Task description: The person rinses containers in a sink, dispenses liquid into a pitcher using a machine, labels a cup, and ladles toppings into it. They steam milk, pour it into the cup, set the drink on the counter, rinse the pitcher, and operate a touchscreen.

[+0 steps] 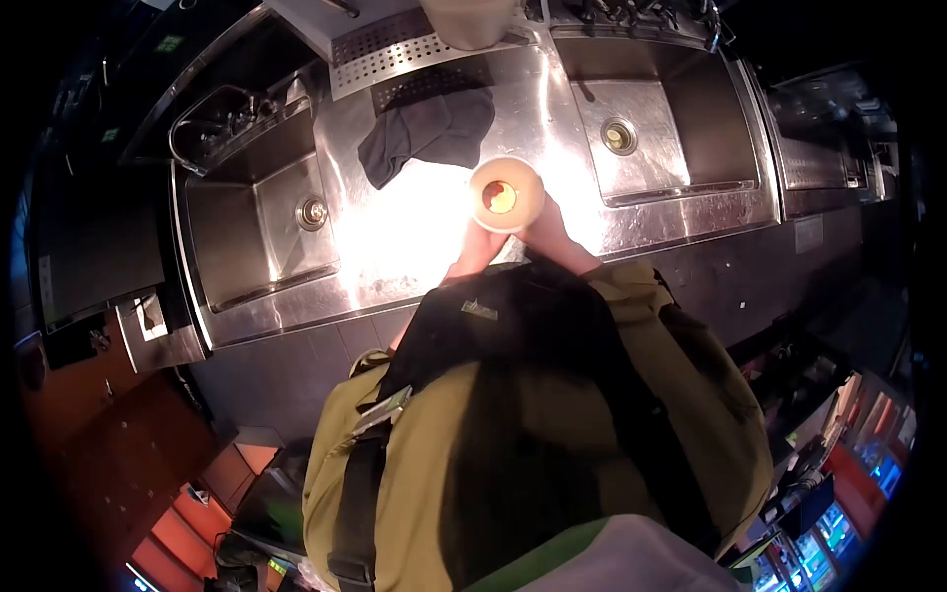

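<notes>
Over the steel counter (390, 271) I hold a pale, round cup (532, 189), seen from above. Something orange and dark red shows at its bottom; I cannot make out what. My left hand (480, 248) is closed against its near left side, and my right hand (555, 239) is closed on its right side. The cup hides most of the fingers of both hands. Just beyond it lies a crumpled dark grey cloth (434, 133) on the counter. Strong glare washes out the metal around my hands.
A steel sink (222, 232) with a drain is on the left, another sink (641, 118) on the right. At the back stand a perforated drain plate (380, 57) and a pale bucket-like container (472, 22). The counter's front edge (326, 318) runs close to my body.
</notes>
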{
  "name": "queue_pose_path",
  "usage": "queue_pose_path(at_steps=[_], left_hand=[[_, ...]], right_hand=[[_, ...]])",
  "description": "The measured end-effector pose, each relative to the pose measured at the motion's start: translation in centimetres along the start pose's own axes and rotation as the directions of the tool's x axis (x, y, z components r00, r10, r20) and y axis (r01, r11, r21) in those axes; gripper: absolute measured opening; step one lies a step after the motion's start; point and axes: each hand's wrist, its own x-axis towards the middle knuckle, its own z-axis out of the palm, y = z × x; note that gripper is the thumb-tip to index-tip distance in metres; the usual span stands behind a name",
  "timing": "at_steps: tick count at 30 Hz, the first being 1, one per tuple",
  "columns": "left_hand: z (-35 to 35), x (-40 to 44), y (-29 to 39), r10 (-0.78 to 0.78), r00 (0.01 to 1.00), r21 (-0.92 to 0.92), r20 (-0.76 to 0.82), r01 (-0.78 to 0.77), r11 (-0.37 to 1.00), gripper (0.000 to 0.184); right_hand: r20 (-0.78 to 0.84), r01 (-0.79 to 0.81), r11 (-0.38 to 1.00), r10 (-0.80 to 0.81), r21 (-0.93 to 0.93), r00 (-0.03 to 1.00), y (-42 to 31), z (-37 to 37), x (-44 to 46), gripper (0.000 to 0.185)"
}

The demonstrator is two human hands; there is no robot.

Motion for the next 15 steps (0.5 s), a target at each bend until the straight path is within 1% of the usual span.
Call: queue_pose_path(at_steps=[2, 3, 5, 6, 7, 9, 10, 11, 12, 13, 15], left_hand=[[0.0, 0.1, 0.4, 0.193, 0.979, 0.055, -0.062, -0.189, 0.98, 0.052], [0.2, 0.3, 0.4, 0.291, 0.953, 0.085, -0.089, -0.284, 0.955, 0.052], [0.5, -0.1, 0.3, 0.197, 0.978, 0.0, -0.063, -0.197, 0.98, 0.051], [0.4, -0.1, 0.3, 0.179, 0.983, 0.033, -0.049, -0.177, 0.984, 0.051], [0.3, 0.1, 0.3, 0.163, 0.986, 0.066, -0.035, -0.161, 0.985, 0.051], [0.4, 0.4, 0.8, 0.198, 0.977, 0.066, -0.075, -0.193, 0.979, 0.051], [0.6, 0.1, 1.1, 0.203, 0.975, 0.064, -0.093, -0.198, 0.978, 0.051], [0.8, 0.3, 0.8, 0.159, 0.978, -0.029, -0.134, -0.165, 0.986, 0.051], [0.6, -0.1, 0.8, 0.13, 0.99, -0.018, -0.054, -0.131, 0.991, 0.051], [0.4, -0.2, 0.9, 0.104, 0.994, -0.004, 0.025, -0.104, 0.995, 0.051], [0.6, 0.0, 0.2, 0.071, 0.997, 0.04, 0.043, -0.072, 0.997, 0.052]], right_hand=[[-0.048, 0.032, 0.996, -0.028, 0.084, 0.998, 1.2, 0.7, -0.5, 0.044], [-0.075, 0.053, 0.991, -0.044, 0.123, 0.996, 1.8, 0.9, -0.5, 0.044], [0.033, -0.002, 0.998, 0.0, 0.062, 0.999, 2.1, 0.6, -0.4, 0.043], [0.086, -0.024, 0.999, 0.021, 0.03, 0.996, 1.5, 0.4, -0.1, 0.042], [0.024, 0.028, 0.995, -0.03, 0.092, 0.999, 1.0, 0.2, 0.0, 0.041], [-0.1, 0.134, 0.971, -0.115, 0.201, 0.988, -0.1, -0.4, -0.4, 0.039], [-0.013, 0.053, 0.989, -0.052, 0.138, 0.999, 0.6, 0.0, -0.7, 0.038], [0.066, -0.019, 0.998, 0.015, 0.065, 0.998, 1.3, 0.3, -0.6, 0.037], [0.137, -0.082, 0.997, 0.083, -0.014, 0.987, 1.9, 0.5, -0.4, 0.037], [0.051, -0.049, 0.999, 0.049, 0.001, 0.997, 2.3, 0.6, -0.6, 0.033], [-0.118, 0.021, 0.999, -0.017, 0.031, 0.993, 1.0, 0.5, -1.0, 0.026]])
